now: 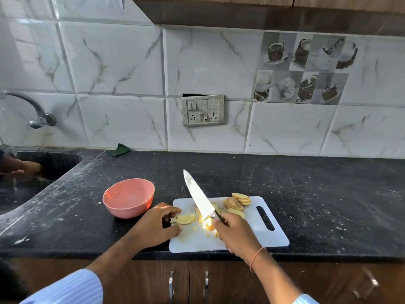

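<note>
Black speckled bench [306, 194] carries a white cutting board [277, 239]. Left hand [156, 226] pinches potato slices [185, 218] at the board's nine o'clock; right hand [236, 234] grips the knife [200, 198], blade pointing eleven o'clock.

A black speckled counter [306, 194] with pale smears runs along the tiled wall. A pink bowl [128, 197] stands on it, just left of a white board [252, 235] lying at the front edge. A green pad [119, 149] leans at the back against the wall. A sink [32, 172] is set in at the left.
</note>
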Motion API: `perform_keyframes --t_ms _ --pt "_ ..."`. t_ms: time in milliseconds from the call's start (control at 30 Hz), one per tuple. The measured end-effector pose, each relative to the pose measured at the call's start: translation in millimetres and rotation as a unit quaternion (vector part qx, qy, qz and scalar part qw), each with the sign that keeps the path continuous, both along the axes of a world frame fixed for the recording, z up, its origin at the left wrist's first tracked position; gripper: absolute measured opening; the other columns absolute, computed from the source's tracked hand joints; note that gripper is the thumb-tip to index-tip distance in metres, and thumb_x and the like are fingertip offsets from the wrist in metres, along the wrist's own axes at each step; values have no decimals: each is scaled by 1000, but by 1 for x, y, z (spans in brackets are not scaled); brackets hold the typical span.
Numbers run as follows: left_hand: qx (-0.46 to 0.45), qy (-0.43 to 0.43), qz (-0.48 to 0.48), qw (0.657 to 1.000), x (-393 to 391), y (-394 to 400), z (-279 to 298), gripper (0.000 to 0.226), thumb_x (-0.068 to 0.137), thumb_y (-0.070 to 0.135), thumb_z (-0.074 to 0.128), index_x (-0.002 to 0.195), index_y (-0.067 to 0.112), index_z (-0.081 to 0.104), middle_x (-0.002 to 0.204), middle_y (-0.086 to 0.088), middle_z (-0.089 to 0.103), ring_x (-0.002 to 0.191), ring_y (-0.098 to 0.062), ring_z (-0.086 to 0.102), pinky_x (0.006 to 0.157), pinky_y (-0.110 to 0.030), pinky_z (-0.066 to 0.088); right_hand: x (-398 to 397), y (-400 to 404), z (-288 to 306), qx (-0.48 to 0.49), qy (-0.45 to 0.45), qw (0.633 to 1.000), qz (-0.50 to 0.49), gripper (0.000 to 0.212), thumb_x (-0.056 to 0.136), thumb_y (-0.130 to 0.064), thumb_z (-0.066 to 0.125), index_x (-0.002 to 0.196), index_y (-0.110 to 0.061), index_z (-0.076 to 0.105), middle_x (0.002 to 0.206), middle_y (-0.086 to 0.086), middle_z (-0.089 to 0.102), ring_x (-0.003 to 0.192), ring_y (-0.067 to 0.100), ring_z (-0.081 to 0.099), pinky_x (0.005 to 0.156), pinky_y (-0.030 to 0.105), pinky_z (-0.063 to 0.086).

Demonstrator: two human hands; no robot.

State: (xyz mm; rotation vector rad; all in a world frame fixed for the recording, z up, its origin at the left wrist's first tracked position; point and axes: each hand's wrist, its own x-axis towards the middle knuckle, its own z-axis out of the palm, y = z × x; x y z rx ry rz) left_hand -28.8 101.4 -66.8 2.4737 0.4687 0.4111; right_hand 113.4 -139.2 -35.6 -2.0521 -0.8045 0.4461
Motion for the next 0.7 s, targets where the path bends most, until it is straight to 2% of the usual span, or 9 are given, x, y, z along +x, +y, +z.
perform_keyframes --t_ms 100,200,267,333,500,700 --pt "-22 -59 31 998 -3 -3 -8 37 93 18 68 123 39 67 104 15 62 98 -8 61 78 -15 48 -9 2 3 -67 -92 993 2 31 101 -43 53 83 -18 59 70 -3 61 64 13 56 56 32 36" --pt "-31 -74 73 994 2 -4 -9 37 94 2 58 112 32 71 100 11 67 93 -5 62 77 -11 48 -21 5 8 -116 -147 982 1 28 102 -43 47 92 -21 61 84 -2 65 80 17 63 62 33 45" --pt "-34 -75 97 992 7 -3 -10 36 96 3 58 104 35 72 99 14 70 91 -2 64 73 -9 46 -28 7 9 -143 -175 974 -3 29 102 -46 44 100 -23 62 93 -3 67 89 19 65 73 38 54" --pt "-36 -57 116 991 11 -4 -11 31 98 10 60 98 38 73 102 21 70 90 3 64 73 -7 44 -33 7 8 -161 -201 966 -10 31 103 -46 42 106 -23 62 99 -2 68 95 21 65 80 40 56" --pt "-41 -50 146 987 17 -12 -14 22 93 18 66 93 39 73 97 18 67 86 4 61 74 -13 47 -44 9 9 -167 -231 959 -15 31 106 -42 41 114 -20 62 109 1 68 103 24 64 75 35 46" --pt "-44 -60 146 987 18 -15 -13 22 95 18 65 94 39 72 100 19 65 89 -1 62 74 -12 46 -52 14 12 -173 -233 957 -15 32 107 -43 42 118 -21 62 111 1 69 104 23 64 75 34 44"
